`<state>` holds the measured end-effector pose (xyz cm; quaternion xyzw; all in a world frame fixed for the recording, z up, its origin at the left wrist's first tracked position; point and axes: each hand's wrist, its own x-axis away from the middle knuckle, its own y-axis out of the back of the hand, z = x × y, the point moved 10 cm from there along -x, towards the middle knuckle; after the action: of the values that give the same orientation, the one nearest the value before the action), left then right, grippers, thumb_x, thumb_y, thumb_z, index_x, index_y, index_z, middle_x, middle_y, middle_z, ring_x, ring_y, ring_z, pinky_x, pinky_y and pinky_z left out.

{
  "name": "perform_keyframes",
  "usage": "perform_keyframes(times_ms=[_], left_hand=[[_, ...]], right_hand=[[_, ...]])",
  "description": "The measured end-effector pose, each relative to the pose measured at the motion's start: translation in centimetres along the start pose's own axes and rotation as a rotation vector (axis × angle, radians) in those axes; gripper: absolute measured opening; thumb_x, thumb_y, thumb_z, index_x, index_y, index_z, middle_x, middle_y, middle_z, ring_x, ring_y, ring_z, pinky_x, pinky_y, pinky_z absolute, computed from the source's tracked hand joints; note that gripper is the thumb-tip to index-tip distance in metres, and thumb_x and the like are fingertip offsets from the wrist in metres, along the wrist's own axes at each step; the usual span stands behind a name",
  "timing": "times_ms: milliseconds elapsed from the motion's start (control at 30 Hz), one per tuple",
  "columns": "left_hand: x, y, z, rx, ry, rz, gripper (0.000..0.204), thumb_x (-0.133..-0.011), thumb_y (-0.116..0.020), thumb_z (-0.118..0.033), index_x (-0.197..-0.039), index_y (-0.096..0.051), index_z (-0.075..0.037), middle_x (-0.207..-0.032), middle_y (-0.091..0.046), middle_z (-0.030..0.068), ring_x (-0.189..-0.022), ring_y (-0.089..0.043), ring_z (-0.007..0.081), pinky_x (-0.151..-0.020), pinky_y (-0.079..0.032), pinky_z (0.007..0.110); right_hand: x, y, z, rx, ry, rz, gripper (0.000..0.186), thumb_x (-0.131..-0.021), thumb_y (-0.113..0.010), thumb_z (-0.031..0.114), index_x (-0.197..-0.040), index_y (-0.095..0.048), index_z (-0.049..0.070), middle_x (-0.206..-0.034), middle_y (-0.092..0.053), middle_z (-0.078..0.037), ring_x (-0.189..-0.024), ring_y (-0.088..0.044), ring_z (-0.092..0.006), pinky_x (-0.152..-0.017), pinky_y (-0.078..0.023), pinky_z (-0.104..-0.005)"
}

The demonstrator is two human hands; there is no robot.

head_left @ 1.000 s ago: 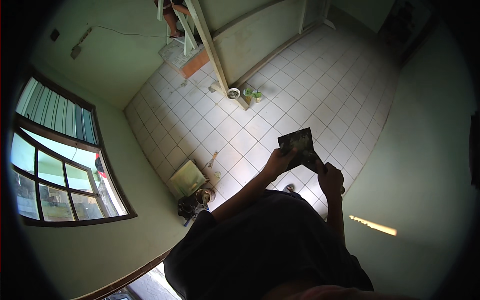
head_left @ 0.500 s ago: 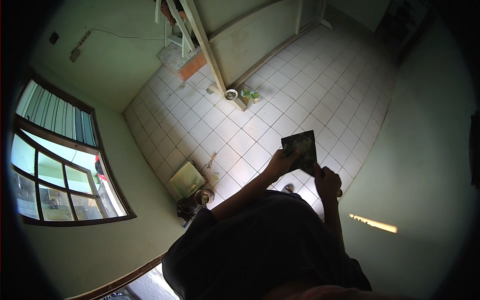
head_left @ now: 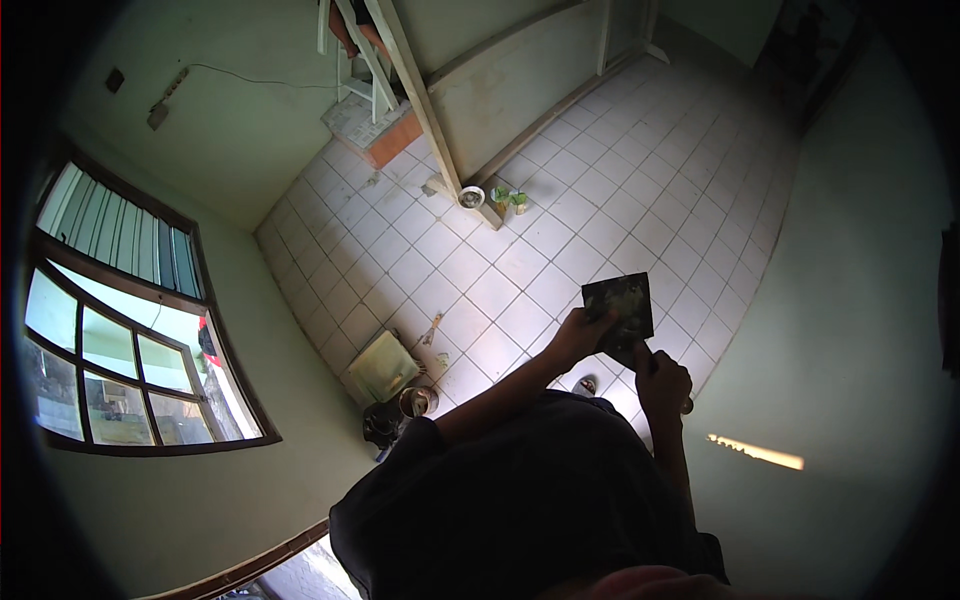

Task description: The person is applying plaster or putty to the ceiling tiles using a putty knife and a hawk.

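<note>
A dark, flat square plate (head_left: 630, 295) with pale smears is held out in front of my body. My left hand (head_left: 580, 338) grips its left edge, the thumb lying across the face. At the plate's lower corner is my right hand (head_left: 663, 385), closed around a short-handled tool. Only the rounded handle end (head_left: 687, 406) pokes out below that fist. The tool's front is too dark to make out against the plate.
Left on the tiled floor (head_left: 490, 290) are a pale square-topped container (head_left: 383, 366), a round can (head_left: 418, 401) and a scraper-like tool (head_left: 433, 328). A white bowl (head_left: 471, 198) and green-labelled cups (head_left: 510, 200) stand by a wooden partition (head_left: 520, 110). Walls flank me; another person's legs (head_left: 345, 35) show on a ladder.
Both hands and the plate sit slightly lower and further right in the picture. The whole room has shifted a little the same way. The plate's tilt has changed slightly.
</note>
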<state>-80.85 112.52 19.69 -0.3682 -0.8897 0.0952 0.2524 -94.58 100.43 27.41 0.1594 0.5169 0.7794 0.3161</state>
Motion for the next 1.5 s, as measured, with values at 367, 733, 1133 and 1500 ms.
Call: perform_keyframes(times_ms=[367,733,1133,1500], left_hand=[[1.5,-0.4,-3.1,-0.027,0.032,0.014,0.034,-0.1,-0.061,-0.027,-0.119,-0.062,0.001,-0.106,-0.07,0.0095,-0.094,-0.069,0.0161,-0.08,-0.058,0.027],[1.2,0.2,-2.7,0.021,-0.06,-0.017,0.033,-0.1,-0.061,-0.029,-0.119,-0.063,-0.002,-0.102,-0.07,0.0069,-0.083,-0.068,0.0108,-0.067,-0.055,0.024],[1.5,-0.7,-4.0,0.088,0.01,0.035,0.033,-0.099,-0.063,-0.028,-0.116,-0.064,0.0,-0.099,-0.07,0.0082,-0.088,-0.07,0.0148,-0.076,-0.057,0.026],[0.1,-0.6,-4.2,0.077,0.033,0.077,0.032,-0.098,-0.064,-0.023,-0.117,-0.062,0.003,-0.109,-0.069,0.0117,-0.095,-0.07,0.019,-0.084,-0.058,0.031]], right_hand=[[-1.8,0.4,-1.9,0.1,-0.102,-0.074,0.055,-0.093,-0.058,0.055,-0.067,-0.064,0.007,-0.063,-0.066,-0.016,-0.061,-0.066,-0.04,-0.059,-0.051,-0.0494],[-0.8,0.5,-0.4,0.003,-0.097,-0.031,0.056,-0.093,-0.058,0.055,-0.069,-0.065,0.005,-0.063,-0.065,-0.019,-0.063,-0.065,-0.0412,-0.06,-0.05,-0.0515],[-0.4,0.8,-0.2,0.041,-0.073,-0.063,0.057,-0.093,-0.056,0.056,-0.065,-0.065,0.007,-0.059,-0.064,-0.018,-0.06,-0.066,-0.0403,-0.056,-0.051,-0.0503],[-1.0,1.4,-1.8,0.074,-0.219,-0.082,0.059,-0.093,-0.056,0.057,-0.066,-0.065,0.005,-0.064,-0.066,-0.017,-0.06,-0.068,-0.0373,-0.058,-0.053,-0.0479]])
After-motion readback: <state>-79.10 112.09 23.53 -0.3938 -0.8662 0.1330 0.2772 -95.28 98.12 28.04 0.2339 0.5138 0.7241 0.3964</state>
